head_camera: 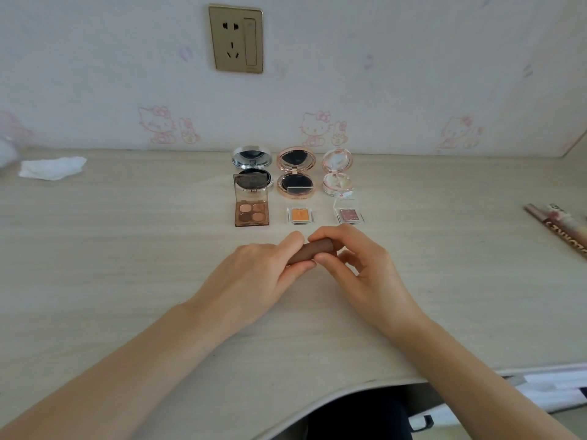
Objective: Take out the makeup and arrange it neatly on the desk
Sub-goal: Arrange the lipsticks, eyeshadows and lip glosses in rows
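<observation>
Both hands meeting over the near middle of the desk (95,249) — left hand (254,274) and right hand (359,268) each pinching an end of a brown tube (313,250), likely a lipstick, held level just above the wood. Fingers curled narrow round it; thumb and forefinger of each hand closed on the barrel.

Beyond the hands, 6 pieces already laid out in 2 rows of 3. Far row, all open: silver compact (252,168), rose-gold compact (296,171), pale pink compact (337,173). Near row: brown eyeshadow quad (252,208) with lid raised, orange single pan (300,215), mauve single pan (348,215).

Step in hand, by the look of it: opening the tube or readying it for a place in the display. Next move probably calls for a steady pull apart along the barrel, or a set-down in line with the grid, starting a 3rd row — square to the columns, not nudging the small pans.

Elsewhere: crumpled tissue (52,168) far left, printed packaging (562,227) at the right edge, wall socket (235,39) above.
</observation>
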Demonstrator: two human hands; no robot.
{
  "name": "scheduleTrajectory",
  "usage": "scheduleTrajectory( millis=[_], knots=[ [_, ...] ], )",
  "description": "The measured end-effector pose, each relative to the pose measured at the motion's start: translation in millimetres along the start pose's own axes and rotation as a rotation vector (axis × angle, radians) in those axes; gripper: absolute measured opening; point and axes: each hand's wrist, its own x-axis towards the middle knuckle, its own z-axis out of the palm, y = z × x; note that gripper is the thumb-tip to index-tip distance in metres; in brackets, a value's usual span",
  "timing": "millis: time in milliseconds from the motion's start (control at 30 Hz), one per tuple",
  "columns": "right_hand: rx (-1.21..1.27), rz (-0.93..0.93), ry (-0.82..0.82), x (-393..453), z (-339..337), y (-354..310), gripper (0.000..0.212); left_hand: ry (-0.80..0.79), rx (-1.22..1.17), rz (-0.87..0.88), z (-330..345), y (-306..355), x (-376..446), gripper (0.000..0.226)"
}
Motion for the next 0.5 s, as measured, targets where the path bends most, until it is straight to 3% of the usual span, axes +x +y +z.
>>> scheduleTrajectory(
  millis=[133, 233, 500],
  knots=[
    [0.065, 0.033, -0.003, -0.5, -0.9, -3.3, 0.019, 0.021, -0.002, 0.005, -3.6, 1.2, -0.2, 0.038],
    [0.174, 0.086, -0.003, -0.8, -1.1, -5.1, 0.016, -0.020, -0.154, -0.083, -3.3, 3.7, -1.4, 0.043],
    [0.387, 0.100, 0.123, 4.9, -9.4, -7.6, 0.014, 0.028, -0.337, -0.224, 3.7, 4.3, -2.3, 0.031]
  ],
)
